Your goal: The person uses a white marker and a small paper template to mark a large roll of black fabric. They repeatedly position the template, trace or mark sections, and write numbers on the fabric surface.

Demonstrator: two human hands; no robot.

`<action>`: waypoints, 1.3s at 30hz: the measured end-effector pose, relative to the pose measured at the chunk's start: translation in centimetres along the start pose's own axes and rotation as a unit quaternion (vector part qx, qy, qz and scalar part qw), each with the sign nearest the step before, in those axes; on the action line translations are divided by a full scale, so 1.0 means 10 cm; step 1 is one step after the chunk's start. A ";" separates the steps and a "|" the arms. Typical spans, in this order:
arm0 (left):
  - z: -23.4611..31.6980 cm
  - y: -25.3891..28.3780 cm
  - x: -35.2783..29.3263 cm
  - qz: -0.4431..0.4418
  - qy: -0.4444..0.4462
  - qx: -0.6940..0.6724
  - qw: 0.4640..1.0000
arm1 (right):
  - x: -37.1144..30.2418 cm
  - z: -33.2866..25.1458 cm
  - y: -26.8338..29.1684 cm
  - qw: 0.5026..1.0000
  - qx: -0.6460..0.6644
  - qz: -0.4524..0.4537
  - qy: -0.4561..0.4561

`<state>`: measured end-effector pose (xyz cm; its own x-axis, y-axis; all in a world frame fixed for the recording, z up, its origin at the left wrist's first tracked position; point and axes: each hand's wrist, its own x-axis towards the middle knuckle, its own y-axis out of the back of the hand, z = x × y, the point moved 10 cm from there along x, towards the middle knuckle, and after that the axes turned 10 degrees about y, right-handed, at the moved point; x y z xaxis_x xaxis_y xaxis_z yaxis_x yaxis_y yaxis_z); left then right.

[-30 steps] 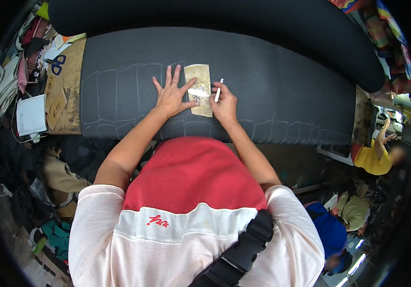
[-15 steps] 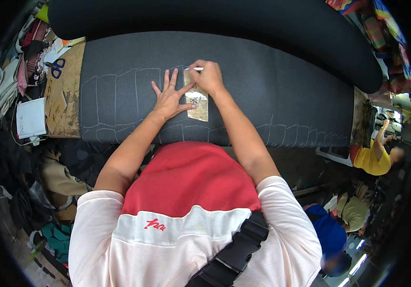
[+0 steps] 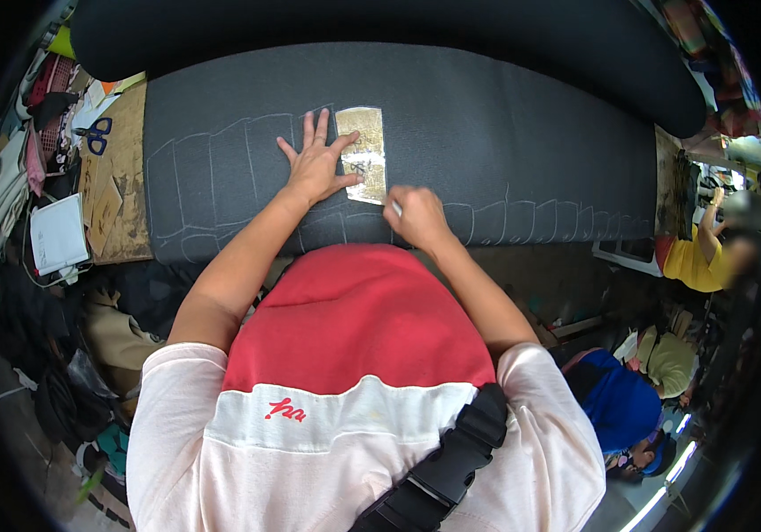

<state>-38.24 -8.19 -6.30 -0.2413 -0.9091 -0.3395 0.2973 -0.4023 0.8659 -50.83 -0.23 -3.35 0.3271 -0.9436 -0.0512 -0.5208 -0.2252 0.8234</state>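
A stiff tan pattern template (image 3: 362,133), shiny and with dark handwriting on it, lies flat on the dark grey fabric (image 3: 451,124). My left hand (image 3: 314,170) is spread open, its thumb and index finger pressing on the template's left side and the other fingers resting on the fabric. By the template's lower right corner, my right hand (image 3: 419,215) is closed round a white marking pencil (image 3: 395,207), mostly hidden by the fingers. Rows of thin pale outlines run over the fabric, to the left of the template and along the near edge to the right.
A thick dark roll (image 3: 380,22) spans the far side of the table. At the left, blue-handled scissors (image 3: 99,135) and brown card pieces (image 3: 104,208) lie on a wooden top (image 3: 132,199), near a white pad (image 3: 59,232). People sit at the right, one in yellow (image 3: 695,262).
My right hand has moved from the template's top edge down to its lower right corner, with the marking pencil. The left hand stays on the template. The view has shifted slightly.
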 end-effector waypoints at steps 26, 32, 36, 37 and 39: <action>1.07 0.17 -0.41 0.074 -0.295 -0.108 0.946 | -0.19 1.01 0.23 0.826 0.502 0.208 -0.150; 0.72 -0.38 -0.02 0.005 -0.154 0.040 0.987 | -0.19 0.83 0.45 0.944 0.178 0.273 -0.056; 0.70 -0.39 0.02 0.000 -0.145 0.029 0.989 | 0.15 0.83 0.78 0.959 0.093 0.263 -0.045; 0.69 -0.40 0.02 -0.009 -0.146 0.035 0.989 | 0.28 0.83 0.81 0.962 0.106 0.248 -0.036; 0.69 -0.41 0.01 -0.018 -0.145 0.041 0.988 | 0.56 0.81 0.75 0.959 0.157 0.231 -0.041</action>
<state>-45.86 -5.91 -7.32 -0.5086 -0.8201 -0.2623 0.2097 -0.4135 0.8860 -59.29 -9.22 -2.06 -0.0516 -0.9733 0.2236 -0.8117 0.1713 0.5584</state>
